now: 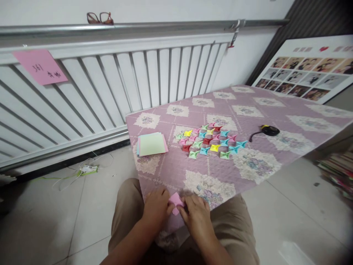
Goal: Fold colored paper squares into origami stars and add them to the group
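A small folded pink paper [175, 199] lies at the table's near edge, between my two hands. My left hand [158, 206] grips its left side with the fingers bent. On the right side, my right hand [196, 211] has its thumb and fingers closed on the paper. Beyond them, rows of folded paper pieces [206, 141] in green, pink, blue, yellow and red stand on the cloth. A stack of square paper sheets [152, 144], pale green on top, lies to their left.
The purple patterned tablecloth [171, 169] covers the table. A black object with a strap [270, 130] lies at the right. Behind are a white radiator [110, 81] and a photo board [306, 70]. A power strip [88, 169] sits on the floor.
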`<state>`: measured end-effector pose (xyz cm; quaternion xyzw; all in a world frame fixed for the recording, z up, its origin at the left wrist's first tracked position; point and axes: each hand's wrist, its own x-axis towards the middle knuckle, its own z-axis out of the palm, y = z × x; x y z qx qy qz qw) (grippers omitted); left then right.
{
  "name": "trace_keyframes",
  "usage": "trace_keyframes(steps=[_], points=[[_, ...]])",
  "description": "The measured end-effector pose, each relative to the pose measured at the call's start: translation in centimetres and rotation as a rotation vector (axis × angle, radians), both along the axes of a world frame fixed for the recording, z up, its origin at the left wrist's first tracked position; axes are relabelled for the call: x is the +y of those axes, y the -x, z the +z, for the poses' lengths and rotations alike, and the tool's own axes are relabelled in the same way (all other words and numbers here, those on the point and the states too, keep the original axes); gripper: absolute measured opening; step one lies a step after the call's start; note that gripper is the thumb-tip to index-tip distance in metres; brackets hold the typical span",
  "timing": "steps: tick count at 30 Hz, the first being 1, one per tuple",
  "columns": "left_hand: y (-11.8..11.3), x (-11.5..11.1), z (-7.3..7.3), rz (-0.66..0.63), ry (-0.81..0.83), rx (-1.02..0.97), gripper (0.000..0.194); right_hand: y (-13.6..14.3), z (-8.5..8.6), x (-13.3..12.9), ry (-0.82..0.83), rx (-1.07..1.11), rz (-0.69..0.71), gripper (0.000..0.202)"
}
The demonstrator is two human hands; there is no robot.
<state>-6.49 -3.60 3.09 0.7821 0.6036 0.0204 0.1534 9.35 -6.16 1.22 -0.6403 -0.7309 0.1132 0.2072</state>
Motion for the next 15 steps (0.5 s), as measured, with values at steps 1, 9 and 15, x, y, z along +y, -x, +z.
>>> trace_keyframes(steps=[1, 9, 15], points=[[0.0, 0.2, 0.1, -0.001, 0.025, -0.016, 0.017, 0.1, 0.3, 0.2, 0.016, -0.012, -0.011, 0.014], [0.1, 1.5, 1.0, -0.020, 0.124, -0.053, 0.020, 0.3, 1.4, 1.4, 0.165, -0.067, -0.050, 0.011], [0.1, 1.1, 0.6, 0.017, 0.143, -0.122, 0.023, 0.3, 0.6, 1.2, 0.129, 0.027, -0.053, 0.012]])
